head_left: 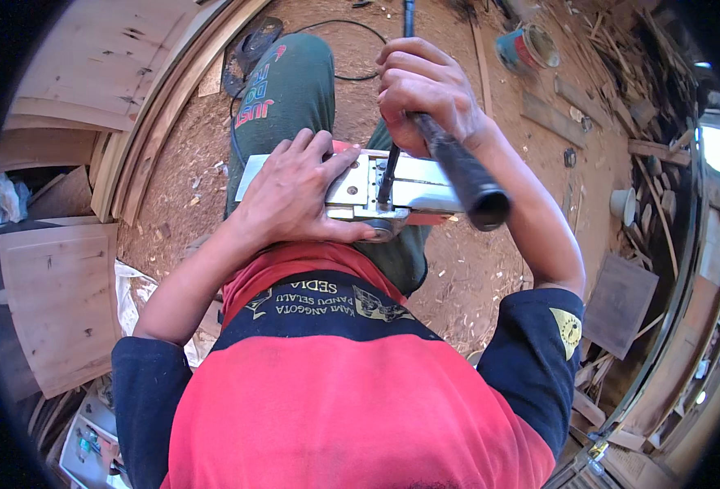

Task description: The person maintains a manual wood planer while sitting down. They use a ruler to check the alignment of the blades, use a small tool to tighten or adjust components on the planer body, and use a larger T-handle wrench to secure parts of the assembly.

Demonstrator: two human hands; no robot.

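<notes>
An electric hand planer (425, 196) lies sole-up across my lap, its silvery base plates showing and bits of red body peeking out at the edges. My left hand (295, 183) presses over its left plate, with the thumb along the near side by a round dark knob (378, 229). In my right hand (433, 94) is a black wrench with a thick, hollow-ended bar (466, 175). A thin black shaft (389, 173) reaches down to the slot between the planer's plates. Its exact contact with the planer cannot be made out.
Wood chips litter the dirt floor (490, 285). A black cable (368, 77) curves beyond my knee. Wooden boards (62, 301) stand at the left. A blue and red bucket (529, 49) lies far right, and scrap wood (653, 196) piles along the right side.
</notes>
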